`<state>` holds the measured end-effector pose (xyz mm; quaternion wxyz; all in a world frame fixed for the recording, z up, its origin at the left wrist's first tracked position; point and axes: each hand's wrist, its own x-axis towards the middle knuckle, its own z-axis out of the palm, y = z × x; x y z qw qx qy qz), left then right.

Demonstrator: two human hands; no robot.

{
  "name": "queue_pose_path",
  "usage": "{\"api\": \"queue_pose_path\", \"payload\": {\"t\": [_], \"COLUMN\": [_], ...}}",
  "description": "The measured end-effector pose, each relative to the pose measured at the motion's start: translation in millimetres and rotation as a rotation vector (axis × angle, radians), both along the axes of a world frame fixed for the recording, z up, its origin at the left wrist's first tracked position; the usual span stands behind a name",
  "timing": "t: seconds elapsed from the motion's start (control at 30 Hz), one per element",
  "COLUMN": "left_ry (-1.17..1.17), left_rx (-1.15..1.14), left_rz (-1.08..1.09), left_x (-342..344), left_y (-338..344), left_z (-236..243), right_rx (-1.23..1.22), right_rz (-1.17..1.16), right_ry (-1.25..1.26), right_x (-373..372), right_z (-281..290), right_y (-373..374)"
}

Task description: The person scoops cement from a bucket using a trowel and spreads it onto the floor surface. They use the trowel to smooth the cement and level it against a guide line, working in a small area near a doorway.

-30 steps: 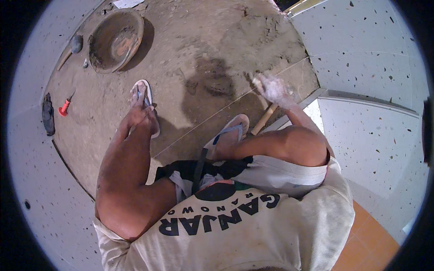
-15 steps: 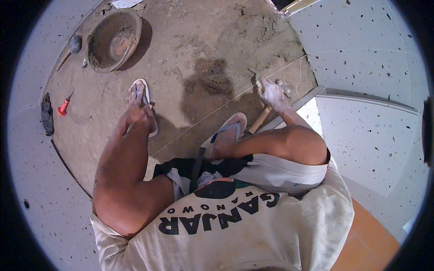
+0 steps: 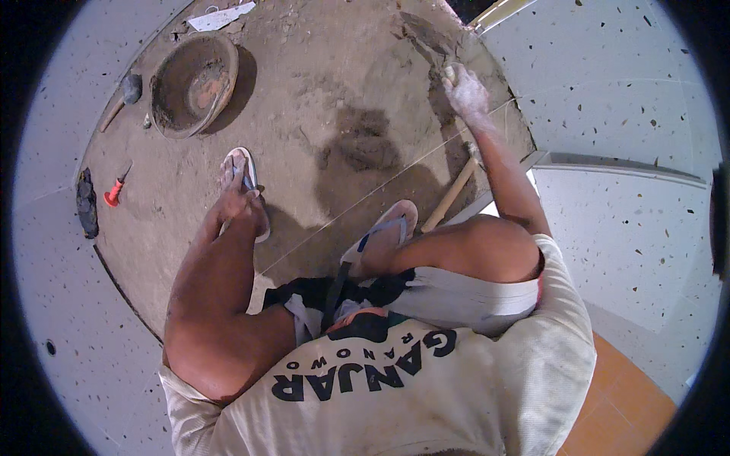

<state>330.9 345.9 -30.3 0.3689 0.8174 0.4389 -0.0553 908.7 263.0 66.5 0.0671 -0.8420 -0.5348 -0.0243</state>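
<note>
My right hand [image 3: 467, 94] reaches far forward at the right, over damp grey mortar [image 3: 487, 64]. Its fingers are closed around a tool with a pale rounded grip [image 3: 450, 74]; the rest of that tool is dark and hard to make out against the mortar. Below the forearm, a hammer [image 3: 452, 196] with a wooden handle lies on the ground beside my right sandal [image 3: 401, 215]. A thin string [image 3: 365, 186] runs slantwise across the dirt, passing under my right forearm. My left hand is out of view.
A mortar-crusted basin [image 3: 161, 91] stands at the far left, with a mallet [image 3: 131, 90] beside it. Nearer are a red-handled pointed tool [image 3: 113, 194] and a dark lump [image 3: 87, 204]. Speckled tiles [image 3: 616, 228] border the dirt floor [image 3: 304, 114]. A white shard [image 3: 220, 17] lies beyond the basin.
My right hand has moved forward from beside the hammer to the mortar patch, still gripping the pale-handled tool. More of the hammer shows now. The view has shifted slightly.
</note>
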Motion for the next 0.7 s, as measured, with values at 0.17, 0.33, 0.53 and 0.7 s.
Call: {"api": "queue_pose_path", "payload": {"t": [0.17,0.33,0.53,0.7], "left_ry": [0.017,0.037,0.024,-0.002], "left_rx": [0.036,0.056,0.062,0.062], "left_rz": [-0.026,-0.001,-0.021,-0.022], "left_x": [3,1,6,6], "left_y": [2,-3,0,-1], "left_z": [7,3,4,8], "right_rx": [-0.358,-0.113,-0.185,-0.237], "right_rz": [0.157,0.033,-0.087,0.192], "right_ry": [0.043,0.07,0.047,0.056], "right_x": [-19,-17,14,-26], "right_z": [-30,-9,-28,-43], "right_y": [-8,-10,8,-44]}}
